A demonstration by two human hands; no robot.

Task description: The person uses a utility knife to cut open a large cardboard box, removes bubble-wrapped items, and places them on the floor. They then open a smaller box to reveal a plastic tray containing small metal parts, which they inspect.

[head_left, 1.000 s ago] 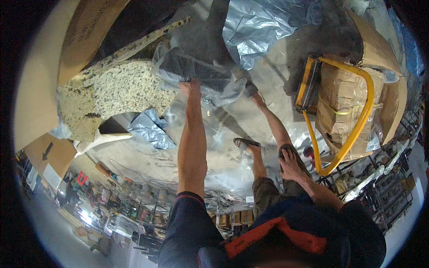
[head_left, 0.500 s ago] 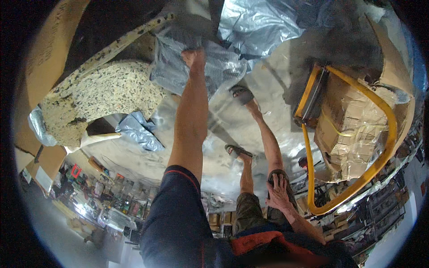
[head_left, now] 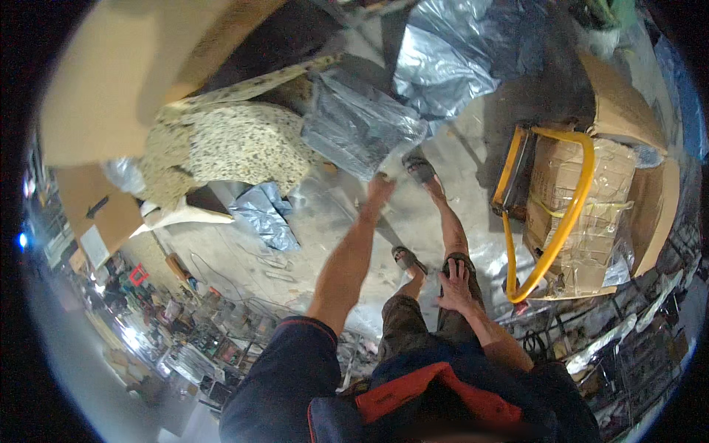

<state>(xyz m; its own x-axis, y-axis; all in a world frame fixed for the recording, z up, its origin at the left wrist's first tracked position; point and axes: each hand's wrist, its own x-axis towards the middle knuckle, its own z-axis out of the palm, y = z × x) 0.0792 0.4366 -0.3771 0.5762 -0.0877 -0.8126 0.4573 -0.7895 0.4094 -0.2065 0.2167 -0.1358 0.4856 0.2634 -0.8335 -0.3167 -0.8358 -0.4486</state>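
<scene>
My left hand (head_left: 380,190) is closed at the near corner of a crumpled, translucent grey plastic bag (head_left: 358,122), somewhat blurred. The bag lies on the floor ahead of my feet and narrows toward that hand. On my right knee rests my right hand (head_left: 458,289), fingers spread, holding nothing. Left of the bag lies a large piece of speckled cream foam (head_left: 244,144). A smaller crumpled silver plastic bag (head_left: 267,215) sits just below the foam's edge.
A large silver-grey plastic sheet (head_left: 443,59) lies beyond my right foot. At the right, a yellow-handled cart (head_left: 572,214) stands by a taped cardboard box (head_left: 605,192). A big cardboard carton (head_left: 125,96) rises at the left. Cluttered shelves (head_left: 199,317) curve along the lower left.
My left hand has drawn back toward me, from the far part of the plastic bag to its near corner. The view has shifted left. My right hand stays on the knee.
</scene>
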